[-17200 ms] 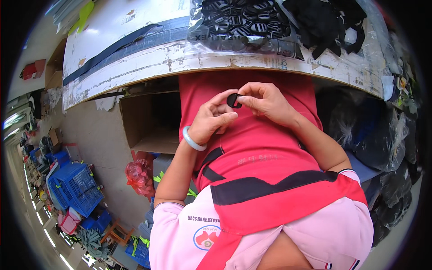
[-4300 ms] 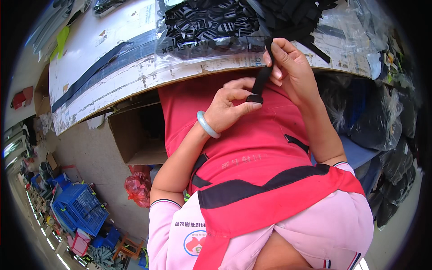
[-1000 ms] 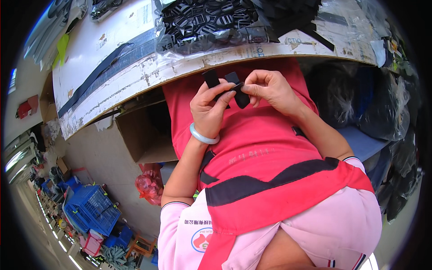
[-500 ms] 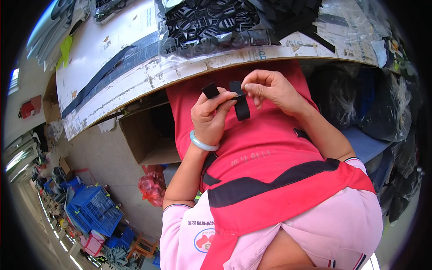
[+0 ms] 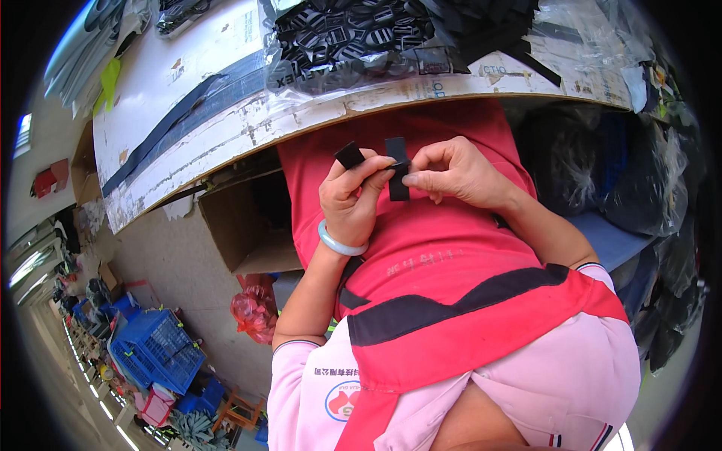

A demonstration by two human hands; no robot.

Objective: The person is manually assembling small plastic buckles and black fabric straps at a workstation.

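My left hand [image 5: 350, 197], a pale bangle at its wrist, pinches a black webbing strap [image 5: 399, 188] above my apron-covered lap. One short strap end [image 5: 348, 155] sticks out on the far side of its fingers. A small dark piece, seemingly a buckle, crosses the strap at the left thumb and fingertips; its shape is mostly hidden. From the right, my right hand [image 5: 465, 174] closes thumb and forefinger on the strap's edge just beside that piece. Its other fingers are curled under.
A worn white table [image 5: 226, 143] lies ahead, its near edge just beyond my hands. On it stand a clear bag of black plastic buckles [image 5: 353, 34], a heap of black straps [image 5: 496, 30] and one long strap [image 5: 154, 143]. Below is a cardboard box [image 5: 244, 240]; blue crates [image 5: 158, 349] stand left.
My right hand has come down and its thumb and forefinger now meet the strap. The strap's hanging loop has become a straighter piece. My left hand has barely moved.
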